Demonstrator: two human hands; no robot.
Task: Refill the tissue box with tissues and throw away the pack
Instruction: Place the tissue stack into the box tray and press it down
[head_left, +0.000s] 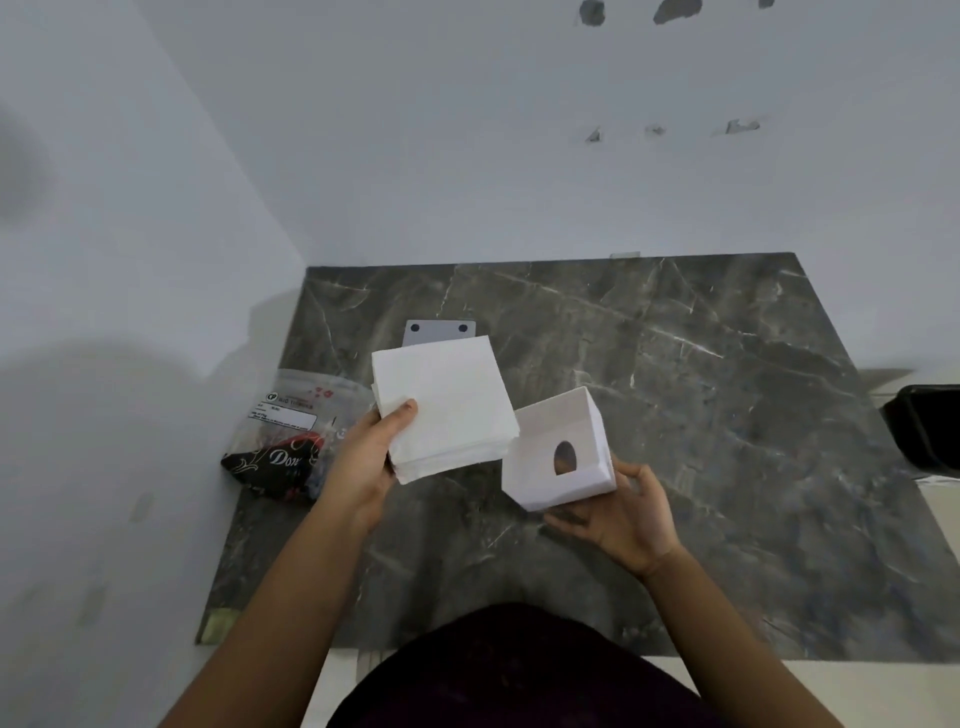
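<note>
Nearest, the right hand (621, 512) cradles the white tissue box (558, 449) from below, tipped so its oval hole faces the camera. The left hand (363, 457) grips a stack of tissues (444, 405), its corner touching the box. Both hover above the marble tabletop (675, 389). Left lies the plastic pack (291, 436); beyond, a grey plate (439, 331).

Premises appear domestic, most likely a plain room in a home. Evidence: a dark grey marble-patterned slab table (727, 415) set into a corner of bare white painted walls (415, 156), the paint chipped in patches; a crumpled branded plastic tissue pack (291, 441); a black bin (930, 431) at the right edge.
</note>
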